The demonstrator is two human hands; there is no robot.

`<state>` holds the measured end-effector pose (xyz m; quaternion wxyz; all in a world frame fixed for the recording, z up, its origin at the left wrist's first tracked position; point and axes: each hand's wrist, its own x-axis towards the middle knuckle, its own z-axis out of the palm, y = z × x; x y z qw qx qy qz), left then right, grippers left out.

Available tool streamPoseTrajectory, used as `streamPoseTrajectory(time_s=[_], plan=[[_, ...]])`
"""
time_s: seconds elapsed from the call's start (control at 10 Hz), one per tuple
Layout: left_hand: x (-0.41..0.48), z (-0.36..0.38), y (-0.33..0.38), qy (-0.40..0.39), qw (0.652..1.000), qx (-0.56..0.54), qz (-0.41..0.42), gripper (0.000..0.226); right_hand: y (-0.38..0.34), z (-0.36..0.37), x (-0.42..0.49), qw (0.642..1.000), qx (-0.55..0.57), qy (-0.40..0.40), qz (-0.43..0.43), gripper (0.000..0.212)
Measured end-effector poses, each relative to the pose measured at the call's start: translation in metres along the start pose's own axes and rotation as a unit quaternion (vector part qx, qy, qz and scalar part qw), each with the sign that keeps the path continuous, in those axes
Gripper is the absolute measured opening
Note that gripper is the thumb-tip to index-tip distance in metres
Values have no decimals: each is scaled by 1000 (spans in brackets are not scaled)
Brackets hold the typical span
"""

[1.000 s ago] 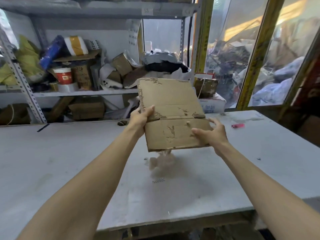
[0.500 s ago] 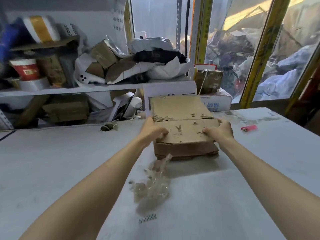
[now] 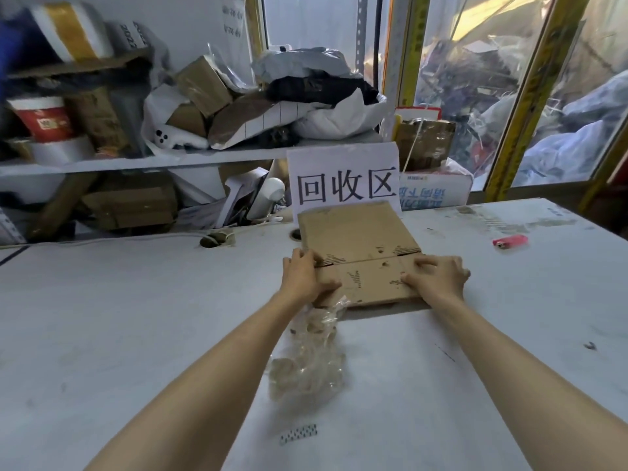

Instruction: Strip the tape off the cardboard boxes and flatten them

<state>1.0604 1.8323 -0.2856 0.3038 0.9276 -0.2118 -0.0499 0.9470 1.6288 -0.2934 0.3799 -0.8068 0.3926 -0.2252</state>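
On the grey counter (image 3: 119,334), the left hand (image 3: 307,278) grips the left edge of the flattened cardboard box (image 3: 360,239), fingers bent over it. Just in front lies a crumpled wad of clear tape (image 3: 307,358), its far tip touching the box. The box lies flat below a white paper sign (image 3: 343,180). The right hand (image 3: 438,278) holds the box's right edge with curled fingers. A pink lighter (image 3: 509,241) lies further right.

Recycling storeroom: recycling-area sign (image 3: 343,180), cluttered shelf (image 3: 142,161), piled waste (image 3: 564,130).
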Motion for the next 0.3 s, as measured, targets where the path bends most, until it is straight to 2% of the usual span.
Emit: streamPoseTrajectory(time_s=[0.1, 0.2, 0.3], plan=[[3, -4, -3, -5, 999, 10, 30, 65, 13, 4, -7, 998, 46, 2, -39, 46], [4, -7, -4, -41, 997, 45, 40, 66, 10, 0, -8, 997, -38, -45, -55, 41], [-11, -22, 1, -123, 991, -26, 51, 63, -15, -20, -9, 944, -293, -138, -67, 43]])
